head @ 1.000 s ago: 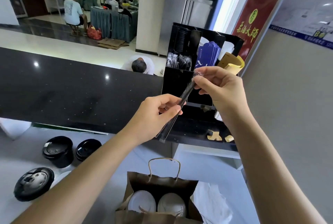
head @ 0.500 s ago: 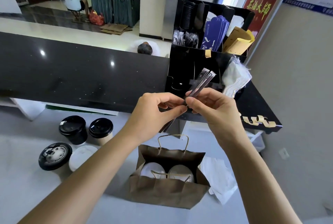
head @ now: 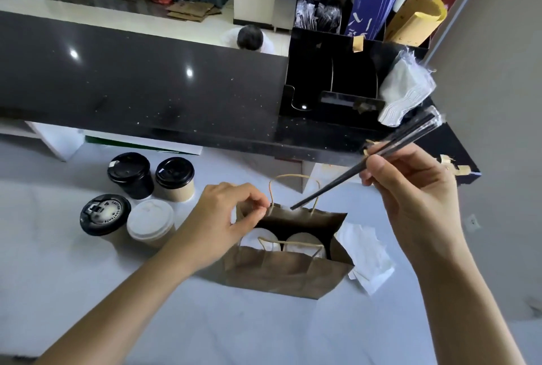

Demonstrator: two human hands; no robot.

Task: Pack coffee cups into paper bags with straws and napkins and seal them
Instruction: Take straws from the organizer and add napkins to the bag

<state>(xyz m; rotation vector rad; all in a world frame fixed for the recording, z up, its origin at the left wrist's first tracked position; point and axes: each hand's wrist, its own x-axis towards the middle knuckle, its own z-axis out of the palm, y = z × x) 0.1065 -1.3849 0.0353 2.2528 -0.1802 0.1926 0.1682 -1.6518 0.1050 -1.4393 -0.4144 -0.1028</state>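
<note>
A brown paper bag (head: 281, 272) stands open on the white counter, with two white-lidded cups (head: 305, 243) inside. My left hand (head: 223, 223) pinches the bag's far rim at its left corner, beside the handle. My right hand (head: 410, 197) grips black wrapped straws (head: 346, 178) slanting down-left, their lower tips just above the bag's opening. Several lidded coffee cups (head: 149, 225) stand to the left of the bag. White napkins (head: 369, 256) lie flat by the bag's right side.
A raised black counter ledge (head: 146, 85) runs across behind the work surface. On it stands a black organizer (head: 337, 71) with straws, blue sleeves, yellow paper and a napkin pack (head: 407, 91). A grey wall (head: 498, 100) closes the right side.
My hands separated and dropped toward the bag. The left hand let go of the straws and took the bag's rim; the right hand tilted the straws down over the opening.
</note>
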